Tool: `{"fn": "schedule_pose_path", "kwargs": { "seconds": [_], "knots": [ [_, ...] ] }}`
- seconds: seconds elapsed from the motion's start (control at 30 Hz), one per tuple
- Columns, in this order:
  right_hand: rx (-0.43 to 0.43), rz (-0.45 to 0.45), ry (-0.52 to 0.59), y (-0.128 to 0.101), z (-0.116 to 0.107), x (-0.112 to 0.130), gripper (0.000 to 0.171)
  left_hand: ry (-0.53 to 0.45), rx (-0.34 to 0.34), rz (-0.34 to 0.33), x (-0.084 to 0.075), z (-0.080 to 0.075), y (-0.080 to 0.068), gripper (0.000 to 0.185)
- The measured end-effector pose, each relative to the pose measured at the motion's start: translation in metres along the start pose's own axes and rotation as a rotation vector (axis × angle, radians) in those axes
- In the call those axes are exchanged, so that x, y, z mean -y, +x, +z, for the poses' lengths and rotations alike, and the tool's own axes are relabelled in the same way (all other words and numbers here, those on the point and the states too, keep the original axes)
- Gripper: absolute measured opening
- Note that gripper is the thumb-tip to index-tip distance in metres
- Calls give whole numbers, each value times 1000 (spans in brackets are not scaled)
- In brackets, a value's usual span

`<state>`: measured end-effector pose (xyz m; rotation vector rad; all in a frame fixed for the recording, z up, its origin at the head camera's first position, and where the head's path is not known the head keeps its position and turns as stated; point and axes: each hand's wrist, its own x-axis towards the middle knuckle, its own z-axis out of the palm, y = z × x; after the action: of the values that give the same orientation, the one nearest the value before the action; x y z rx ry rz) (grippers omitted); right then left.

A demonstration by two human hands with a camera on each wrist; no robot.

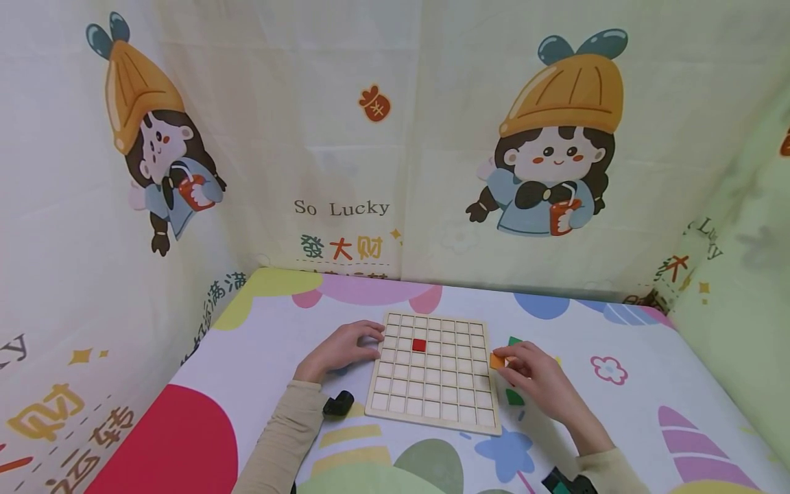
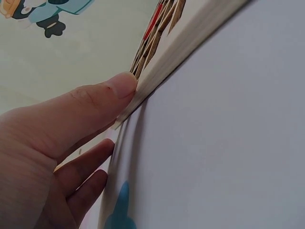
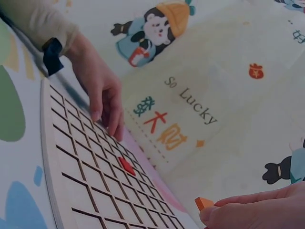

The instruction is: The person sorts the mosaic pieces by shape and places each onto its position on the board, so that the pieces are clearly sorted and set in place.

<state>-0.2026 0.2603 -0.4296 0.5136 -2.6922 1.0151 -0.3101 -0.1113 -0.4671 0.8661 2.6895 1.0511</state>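
A pale wooden grid board (image 1: 432, 423) with square recesses lies on the patterned table cover. One red square tile (image 1: 419, 345) sits in a recess in its upper left part; the right wrist view shows the same red tile (image 3: 127, 165). At the board's left edge, my left hand (image 1: 345, 346) touches the rim with thumb and fingers. In the left wrist view, its thumb (image 2: 102, 98) lies straight against the rim. Just beyond the right edge, my right hand (image 1: 540, 377) pinches an orange square tile (image 1: 497, 361) between thumb and fingertips, partly hidden by them.
Green shapes (image 1: 514, 396) show on the cover beside the right hand; whether they are printed or loose, I cannot tell. A cloth wall (image 1: 432, 171) with cartoon prints rises behind the table. Black wrist devices (image 1: 339, 403) are strapped to both forearms.
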Motion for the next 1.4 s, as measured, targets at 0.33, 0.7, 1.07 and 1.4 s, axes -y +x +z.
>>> {"fn": "schedule_pose_path", "kwargs": {
  "seconds": [0.33,0.7,1.07,1.4],
  "knots": [
    [14,27,-34,17,14,9,26,4,0,4,-1,0,0,30],
    [73,46,-16,37,30,14,25,-7,-9,11,-2,0,-1,29],
    [111,98,47,55,44,14,27,2,-6,-1,-1,0,-1,29],
    [144,147,70,67,59,11,28,6,-6,-5,0,1,0,30]
  ]
}}
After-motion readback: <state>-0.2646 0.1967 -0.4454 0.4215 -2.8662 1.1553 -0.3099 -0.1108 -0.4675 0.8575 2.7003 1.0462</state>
